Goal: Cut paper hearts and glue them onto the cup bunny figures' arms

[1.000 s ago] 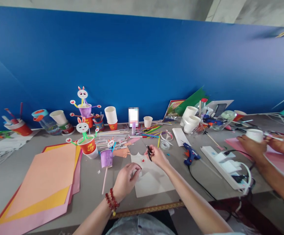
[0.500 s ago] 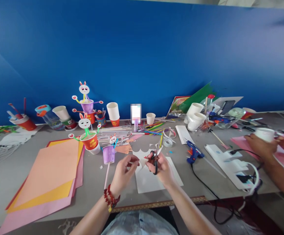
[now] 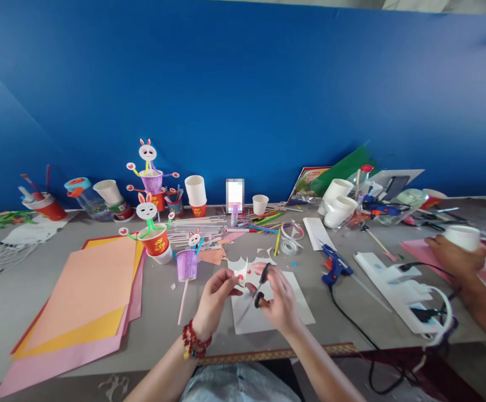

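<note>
My left hand (image 3: pixel 214 298) pinches a small white paper cut-out with red marks (image 3: pixel 241 274), held up just above the table. My right hand (image 3: pixel 279 296) grips small black-handled scissors (image 3: pixel 259 289), blades pointing down-left toward the cut-out. Both hands hover over a white paper sheet (image 3: pixel 297 304) near the table's front edge. A red bead bracelet is on my left wrist (image 3: pixel 195 339).
Stacked orange, yellow and pink paper sheets (image 3: pixel 79 301) lie at left. Paper-cup rabbit figures (image 3: pixel 153 234) and a purple cup (image 3: pixel 186 264) stand behind my hands. A blue glue gun (image 3: pixel 333 263) and white power strip (image 3: pixel 397 282) lie right. Another person's hands (image 3: pixel 456 254) hold a white cup (image 3: pixel 462 236).
The scissors swung from pointing up to pointing down-left. My left hand lifted the cut-out closer to the scissors; both hands stay over the white sheet.
</note>
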{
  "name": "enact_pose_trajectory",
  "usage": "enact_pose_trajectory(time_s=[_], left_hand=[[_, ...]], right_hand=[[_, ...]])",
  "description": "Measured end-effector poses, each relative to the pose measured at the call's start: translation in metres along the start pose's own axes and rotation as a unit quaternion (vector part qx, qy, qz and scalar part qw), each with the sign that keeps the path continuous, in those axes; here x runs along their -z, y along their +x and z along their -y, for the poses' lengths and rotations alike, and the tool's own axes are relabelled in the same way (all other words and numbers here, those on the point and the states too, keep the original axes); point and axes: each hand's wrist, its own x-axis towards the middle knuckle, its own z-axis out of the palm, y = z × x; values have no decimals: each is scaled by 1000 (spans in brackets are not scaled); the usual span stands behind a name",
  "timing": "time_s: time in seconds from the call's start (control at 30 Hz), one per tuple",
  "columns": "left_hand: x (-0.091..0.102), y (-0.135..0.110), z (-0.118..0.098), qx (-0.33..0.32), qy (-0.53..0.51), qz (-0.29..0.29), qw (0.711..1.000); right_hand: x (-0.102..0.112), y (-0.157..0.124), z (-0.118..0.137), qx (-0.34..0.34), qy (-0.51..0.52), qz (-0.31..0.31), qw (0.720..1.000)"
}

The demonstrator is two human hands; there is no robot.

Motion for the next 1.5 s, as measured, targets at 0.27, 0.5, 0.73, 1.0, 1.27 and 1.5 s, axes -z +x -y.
enact_pose_trajectory(time_s=[0.27,0.5,0.73,1.0,1.27,1.5], left_hand=[[2,1,-8,-122,109,-35,986],[-4,-2,-6,-86,95,-11,992],[-7,-4,-8,-75,93,-22,993],[-9,-4,-3,-71,89,-21,993],[-9,-4,-3,-68,95,-18,993],[-6,-3,1,-78,89,0,993]], right_hand=[[-3,-27,21,-392,383,204,811],[-4,-25,28,-420,397,215,788],[-5,-23,28,-406,384,211,802],[-5,-27,26,-401,383,203,807],[-2,-24,29,-413,376,208,803],[-1,-23,31,-417,378,201,802]])
